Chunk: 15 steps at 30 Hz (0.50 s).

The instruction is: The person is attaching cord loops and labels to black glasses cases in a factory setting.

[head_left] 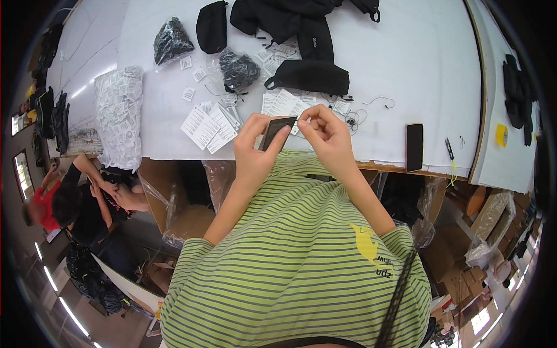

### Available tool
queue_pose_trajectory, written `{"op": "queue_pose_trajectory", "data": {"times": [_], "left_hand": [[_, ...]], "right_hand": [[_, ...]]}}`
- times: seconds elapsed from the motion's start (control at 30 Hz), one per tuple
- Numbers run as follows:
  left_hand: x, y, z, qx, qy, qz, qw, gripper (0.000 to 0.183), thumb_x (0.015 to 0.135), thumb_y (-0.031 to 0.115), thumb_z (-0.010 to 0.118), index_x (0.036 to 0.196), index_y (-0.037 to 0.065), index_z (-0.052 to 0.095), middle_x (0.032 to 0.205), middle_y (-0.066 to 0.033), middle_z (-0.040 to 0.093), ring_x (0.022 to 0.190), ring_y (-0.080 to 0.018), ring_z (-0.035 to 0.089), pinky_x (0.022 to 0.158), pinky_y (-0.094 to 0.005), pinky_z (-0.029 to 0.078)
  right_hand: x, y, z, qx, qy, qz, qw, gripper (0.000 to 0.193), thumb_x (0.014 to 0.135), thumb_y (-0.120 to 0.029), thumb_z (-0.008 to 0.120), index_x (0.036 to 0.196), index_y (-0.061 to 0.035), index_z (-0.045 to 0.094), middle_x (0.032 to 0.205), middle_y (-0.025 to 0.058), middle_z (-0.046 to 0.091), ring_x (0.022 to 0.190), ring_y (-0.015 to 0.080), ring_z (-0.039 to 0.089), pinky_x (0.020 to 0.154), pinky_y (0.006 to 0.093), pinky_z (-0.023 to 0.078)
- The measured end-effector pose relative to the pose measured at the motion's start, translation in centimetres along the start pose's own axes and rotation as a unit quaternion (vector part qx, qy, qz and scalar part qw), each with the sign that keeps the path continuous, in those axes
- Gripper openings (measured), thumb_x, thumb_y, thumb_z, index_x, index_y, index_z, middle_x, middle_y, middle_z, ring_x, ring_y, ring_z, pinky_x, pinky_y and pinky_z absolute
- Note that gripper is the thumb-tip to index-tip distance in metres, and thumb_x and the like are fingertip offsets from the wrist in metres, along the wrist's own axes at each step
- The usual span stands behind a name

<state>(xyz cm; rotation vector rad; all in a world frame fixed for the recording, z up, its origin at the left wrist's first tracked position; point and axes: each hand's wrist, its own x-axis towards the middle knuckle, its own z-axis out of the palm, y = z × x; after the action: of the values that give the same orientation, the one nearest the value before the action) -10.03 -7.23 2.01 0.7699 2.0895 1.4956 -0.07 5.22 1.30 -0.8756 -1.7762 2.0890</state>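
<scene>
My left hand (254, 145) is closed around a dark, flat hang tag (272, 132), thumb across its face, just over the table's near edge. At the tag's upper right corner, my right hand (328, 136) pinches with thumb and fingertips. Whatever sits in that pinch is too small to make out. Printed white paper tags (284, 103) lie fanned out right behind my hands. More white tags (210, 126) are spread to the left of my left hand. Thin black strings (353, 120) lie loosely tangled to the right of my right hand.
Black fabric pouches (310, 77) and black garments (278, 17) lie farther back. Clear bags of black strings (238, 71) and a large bag of white tags (119, 110) are to the left. A phone (414, 147) and small snips (449, 149) lie right. Other people (81, 203) work at far left.
</scene>
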Motion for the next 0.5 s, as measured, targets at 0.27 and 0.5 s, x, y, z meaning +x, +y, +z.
{"op": "queue_pose_trajectory", "data": {"times": [0.27,0.5], "left_hand": [[0.2,0.2,-0.2,0.009,0.002,0.025,1.000,0.012,0.077,0.002,0.069,0.088,0.000,0.067,0.080,-0.0049,0.059,0.070,-0.0127,0.054,0.064,-0.0240,0.042],[0.7,-2.5,-1.6,-0.235,-0.123,-0.090,0.960,0.010,0.087,0.004,0.060,0.093,-0.003,0.063,0.089,-0.0055,0.061,0.083,-0.0115,0.056,0.074,-0.0222,0.043]], "right_hand": [[0.0,-0.7,1.1,-0.166,0.054,-0.099,0.980,0.006,0.081,-0.005,0.065,0.084,-0.0032,0.060,0.053,-0.0036,0.038,0.050,0.0047,0.034,0.048,0.0233,0.030],[0.3,-0.2,-0.9,-0.025,-0.043,-0.058,0.997,0.010,0.079,-0.008,0.069,0.086,-0.0042,0.062,0.062,0.0006,0.057,0.053,0.0049,0.048,0.052,0.0194,0.038]]}}
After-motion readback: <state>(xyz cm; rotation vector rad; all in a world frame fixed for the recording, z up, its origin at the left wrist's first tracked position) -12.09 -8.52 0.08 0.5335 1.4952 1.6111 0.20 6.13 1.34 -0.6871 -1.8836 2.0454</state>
